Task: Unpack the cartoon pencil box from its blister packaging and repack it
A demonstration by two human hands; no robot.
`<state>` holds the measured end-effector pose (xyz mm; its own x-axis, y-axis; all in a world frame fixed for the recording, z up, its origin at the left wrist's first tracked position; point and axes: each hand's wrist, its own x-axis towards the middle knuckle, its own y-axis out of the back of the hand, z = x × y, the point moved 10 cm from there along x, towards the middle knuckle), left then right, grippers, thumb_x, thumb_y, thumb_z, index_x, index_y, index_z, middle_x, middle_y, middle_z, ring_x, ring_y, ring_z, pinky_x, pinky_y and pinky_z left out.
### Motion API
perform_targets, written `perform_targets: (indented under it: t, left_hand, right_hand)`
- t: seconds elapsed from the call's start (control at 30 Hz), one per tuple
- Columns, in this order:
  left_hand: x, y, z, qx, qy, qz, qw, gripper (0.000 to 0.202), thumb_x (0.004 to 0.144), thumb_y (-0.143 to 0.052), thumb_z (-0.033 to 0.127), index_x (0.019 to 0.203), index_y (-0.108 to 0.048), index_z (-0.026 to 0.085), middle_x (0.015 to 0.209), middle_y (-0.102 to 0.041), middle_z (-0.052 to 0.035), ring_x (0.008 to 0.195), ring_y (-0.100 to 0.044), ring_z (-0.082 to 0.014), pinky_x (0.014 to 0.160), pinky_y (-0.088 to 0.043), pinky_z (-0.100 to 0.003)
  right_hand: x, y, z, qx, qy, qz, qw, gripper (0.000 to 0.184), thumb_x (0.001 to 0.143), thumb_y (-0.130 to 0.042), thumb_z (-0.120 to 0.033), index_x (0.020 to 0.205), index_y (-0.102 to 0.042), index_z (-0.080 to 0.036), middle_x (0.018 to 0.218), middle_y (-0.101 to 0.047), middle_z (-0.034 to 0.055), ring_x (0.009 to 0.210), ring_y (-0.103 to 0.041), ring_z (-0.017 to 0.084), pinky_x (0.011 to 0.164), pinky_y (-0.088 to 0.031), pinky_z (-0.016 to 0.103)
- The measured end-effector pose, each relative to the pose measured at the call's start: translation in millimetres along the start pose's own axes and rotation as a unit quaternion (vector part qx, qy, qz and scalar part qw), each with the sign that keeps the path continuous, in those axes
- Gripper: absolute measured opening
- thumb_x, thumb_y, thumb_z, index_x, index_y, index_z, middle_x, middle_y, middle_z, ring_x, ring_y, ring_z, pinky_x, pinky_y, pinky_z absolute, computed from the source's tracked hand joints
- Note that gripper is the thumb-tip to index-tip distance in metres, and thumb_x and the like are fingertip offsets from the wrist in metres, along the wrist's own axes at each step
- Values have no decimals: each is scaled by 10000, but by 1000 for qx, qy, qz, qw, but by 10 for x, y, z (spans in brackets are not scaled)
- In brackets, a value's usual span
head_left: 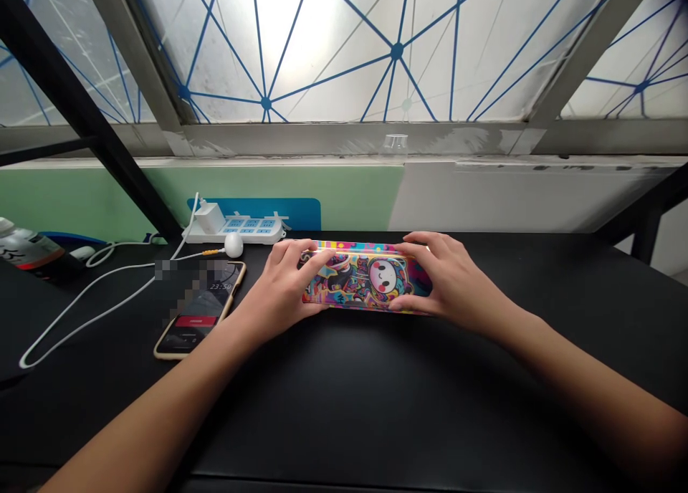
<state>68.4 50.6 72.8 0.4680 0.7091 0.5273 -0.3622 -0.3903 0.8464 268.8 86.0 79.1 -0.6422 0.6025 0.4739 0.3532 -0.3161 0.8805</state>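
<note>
A long colourful case [365, 276] printed with cartoon figures lies flat on the black table [376, 393], near its far edge. My left hand [282, 289] grips the case's left end, thumb on the near side and fingers curled over the top. My right hand [448, 278] holds the right end the same way, its fingers wrapped over the far edge. Both hands rest on the table.
A phone [198, 310] with a lit screen lies left of my left hand. Behind it are a white power strip [236, 228] with a charger, a white cable [86, 299] looping across the table, and a small white ball [233, 244]. A bottle [26, 249] lies at the far left.
</note>
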Motion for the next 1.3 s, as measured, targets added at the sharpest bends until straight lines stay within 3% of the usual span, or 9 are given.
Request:
perform_targets:
  t: [0.17,0.33,0.57,0.73,0.93,1.3]
  left_hand:
    - [-1,15,47,22,-11,1,1000,919,717,-895,388,1491,-416,260,1365,-477,-155,1275,-422,-379,1109,-405,-588]
    - [12,90,29,46,2,23,999,795,879,-699,563,1511,-382,199,1407,-476,-182,1314,-412,-379,1155,-328,-597]
    - [20,161,-39,54,27,47,997,708,949,-633,495,1530,-322,236,1482,-478,-173,1365,-417,-371,1176,-267,-612]
    - [12,252,-12,69,30,82,994,616,955,-639,400,1486,-393,205,1413,-548,-169,1293,-478,-349,1157,-304,-584]
    - [7,202,51,40,4,66,997,352,977,-623,347,1303,-568,227,1188,-704,-83,1119,-634,-263,1193,-225,-584]
    - [19,172,43,31,-7,47,998,161,992,-568,302,1077,-684,230,1065,-748,-54,941,-674,-229,1120,-348,-536]
  right_hand:
    - [11,-23,46,20,-17,-14,1000,659,831,-725,-575,1346,-508,-226,1341,-595,157,1236,-560,342,1084,-387,552]
    - [4,63,6,23,-23,22,999,697,771,-786,-579,1306,-509,-229,1256,-607,152,1165,-566,353,1002,-440,518]
    - [-26,140,-39,2,-14,62,998,758,816,-754,-529,1426,-408,-241,1275,-597,165,1179,-551,379,1005,-410,540]
    - [-34,195,-91,-28,9,91,995,652,873,-700,-486,1417,-451,-226,1208,-639,160,1113,-585,366,986,-405,535]
    - [-41,176,-185,-40,43,96,994,330,926,-652,-382,1219,-599,-238,1041,-692,98,951,-634,293,924,-443,468]
    - [-43,133,-319,-36,48,65,996,241,948,-629,-410,1099,-645,-222,1035,-724,98,897,-661,273,882,-475,439]
